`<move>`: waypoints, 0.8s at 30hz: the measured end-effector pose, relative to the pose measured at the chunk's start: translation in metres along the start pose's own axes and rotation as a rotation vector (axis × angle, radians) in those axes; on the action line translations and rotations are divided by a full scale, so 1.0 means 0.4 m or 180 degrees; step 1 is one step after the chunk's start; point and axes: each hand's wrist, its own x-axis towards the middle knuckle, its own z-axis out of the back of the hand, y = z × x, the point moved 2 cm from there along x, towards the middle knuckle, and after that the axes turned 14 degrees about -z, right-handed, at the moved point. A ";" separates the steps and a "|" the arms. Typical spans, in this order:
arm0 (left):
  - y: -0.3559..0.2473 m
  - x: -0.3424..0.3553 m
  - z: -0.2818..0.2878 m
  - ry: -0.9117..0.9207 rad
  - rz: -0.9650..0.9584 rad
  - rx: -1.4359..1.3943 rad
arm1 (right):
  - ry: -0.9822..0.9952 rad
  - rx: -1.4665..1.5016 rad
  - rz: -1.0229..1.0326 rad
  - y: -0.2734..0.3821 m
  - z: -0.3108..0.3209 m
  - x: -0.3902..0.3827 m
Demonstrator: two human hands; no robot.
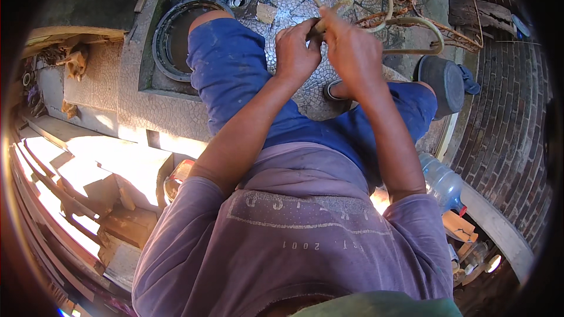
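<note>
Both my hands are raised in front of my knees, close together on a pale cane-like rod (342,6). My left hand (296,53) is closed around its near end, with the thumb on top. Just to the right, my right hand (354,56) is closed over the rod, fingers wrapped round it. Past the hands stands a pale curved frame (392,0) with a big hoop. A smaller bent loop (439,35) juts out to the right, next to my right hand. Whether the rod joins this frame I cannot tell.
A round dark-rimmed tub (160,53) lies left of my knee, near a floor drain (239,1). Rusty metal rods (470,0) stand at the far right. A grey bucket (449,85) and a clear plastic water jug (440,182) are on the right; wooden boards (70,199) lie at left.
</note>
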 end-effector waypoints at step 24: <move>0.010 0.004 -0.002 0.0016 0.0030 -0.0257 | -0.0285 0.0087 -0.0093 -0.025 0.006 0.028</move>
